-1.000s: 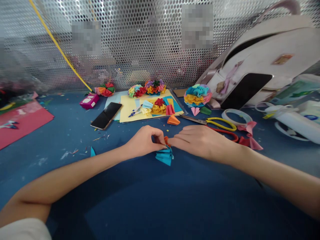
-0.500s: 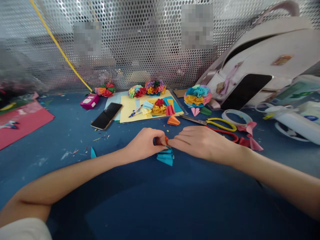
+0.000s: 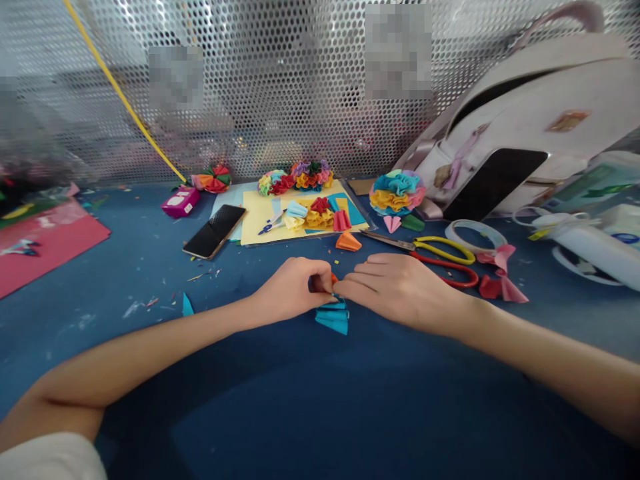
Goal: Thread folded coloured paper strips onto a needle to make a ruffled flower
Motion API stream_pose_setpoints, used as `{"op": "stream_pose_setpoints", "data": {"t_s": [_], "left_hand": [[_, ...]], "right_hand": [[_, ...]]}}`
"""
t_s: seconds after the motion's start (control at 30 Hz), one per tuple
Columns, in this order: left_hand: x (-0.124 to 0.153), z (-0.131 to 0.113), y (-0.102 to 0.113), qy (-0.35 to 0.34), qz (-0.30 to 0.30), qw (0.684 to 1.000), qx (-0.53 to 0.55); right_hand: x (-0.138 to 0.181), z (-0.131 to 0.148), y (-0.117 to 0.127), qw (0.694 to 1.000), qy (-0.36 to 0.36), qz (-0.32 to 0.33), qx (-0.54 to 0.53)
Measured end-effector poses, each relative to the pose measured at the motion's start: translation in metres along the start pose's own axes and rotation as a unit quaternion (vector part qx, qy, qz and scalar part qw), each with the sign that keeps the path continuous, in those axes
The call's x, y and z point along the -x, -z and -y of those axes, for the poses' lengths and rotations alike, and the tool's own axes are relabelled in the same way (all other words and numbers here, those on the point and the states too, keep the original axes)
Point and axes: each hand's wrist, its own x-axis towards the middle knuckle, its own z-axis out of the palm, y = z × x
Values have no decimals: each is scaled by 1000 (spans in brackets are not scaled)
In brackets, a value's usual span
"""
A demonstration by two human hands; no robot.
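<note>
We've got the L hand (image 3: 293,290) curled, its fingers (image 3: 320,275) closed tight on the top of a pleated paper fan (image 3: 333,319), blue w/ an orange tip (image 3: 333,278), which sits just below & between both hands, touching the blue tabletop (image 3: 150,380). The R hand (image 3: 395,290) comes in from the other side, fingers (image 3: 360,280) nearly straight & close together, tips at the orange end; can't tell if they're gripping or only touching.

Left of us, a small blue paper scrap (image 3: 187,307) lies apart. Just ahead are an orange paper cone (image 3: 349,241) & scissors w/ yellow handles (image 3: 445,244), w/ red-handled scissors (image 3: 450,273) beside them. Further R: a tape roll (image 3: 475,235), a pink paper bow (image 3: 500,273) & a white bottle (image 3: 595,243).

Further on, a phone (image 3: 214,231) lies by a yellow card (image 3: 260,223) holding paper ruffles (image 3: 320,215); a multicolour paper flower (image 3: 397,191) sits R of it, a pink box (image 3: 180,201) L, a red sheet (image 3: 50,243) far L. At the back: a white backpack (image 3: 530,113) against a perforated metal screen (image 3: 280,87).
</note>
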Motion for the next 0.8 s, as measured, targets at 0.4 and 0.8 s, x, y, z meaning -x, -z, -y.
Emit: {"op": "stream_pose_setpoints", "data": {"t_s": [0.4,0.8], "left_hand": [[2,-3,-1,-41,-26,998,-33],[-4,-2,13,15,53,998,-29]], "right_hand": [[2,11,-13,943,-229,51,-235],[6,12,-22,949,-196,30,-244]]}}
